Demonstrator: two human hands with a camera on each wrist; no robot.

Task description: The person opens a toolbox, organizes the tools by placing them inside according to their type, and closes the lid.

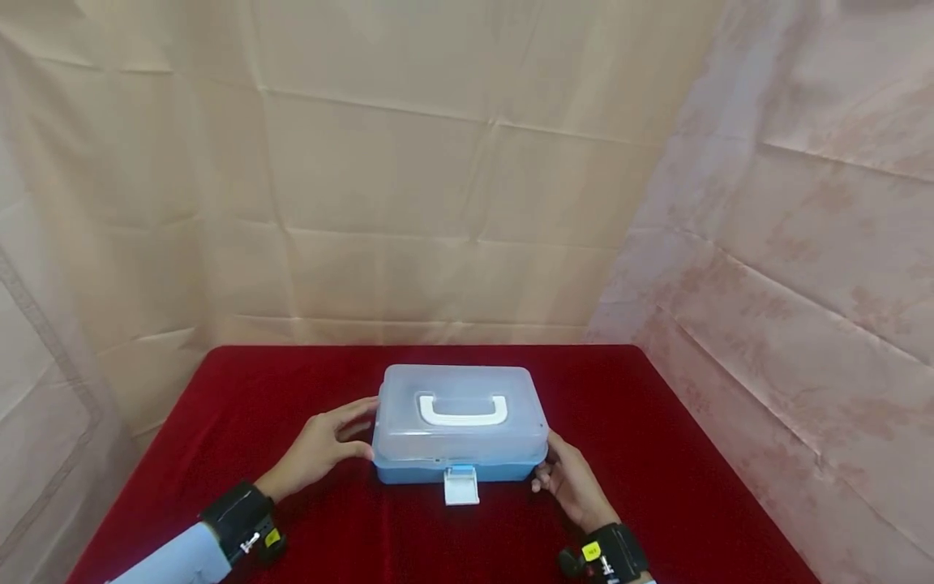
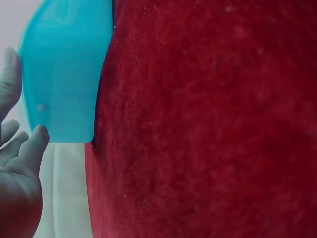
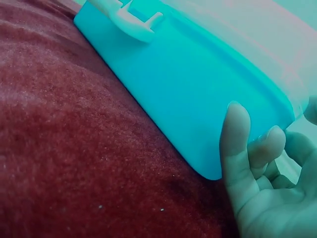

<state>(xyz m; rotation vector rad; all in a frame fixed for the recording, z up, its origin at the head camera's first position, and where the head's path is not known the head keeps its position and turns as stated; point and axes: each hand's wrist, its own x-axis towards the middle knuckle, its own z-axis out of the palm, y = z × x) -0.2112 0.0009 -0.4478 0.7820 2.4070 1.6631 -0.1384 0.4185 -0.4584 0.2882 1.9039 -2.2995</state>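
A storage box point(image 1: 461, 414) with a cloudy clear lid and a light blue base point(image 1: 412, 474) rests on the red cloth. The lid lies down on the base, its white handle point(image 1: 463, 418) folded flat. At the front, the white latch point(image 1: 461, 490) is unfastened and sticks outward. My left hand point(image 1: 321, 444) is at the box's left side, thumb near the front corner and fingers farther back along the side. Around the right front corner, my right hand point(image 1: 572, 480) touches the box with loosely bent fingers point(image 3: 237, 130). What the box contains cannot be made out.
Red velvety cloth point(image 1: 292, 551) covers the table. Behind the table hangs a creased beige curtain point(image 1: 409, 178), and a pale patterned curtain point(image 1: 817, 268) hangs along the right. Each wrist wears a black strap point(image 1: 239, 519) with a small camera.
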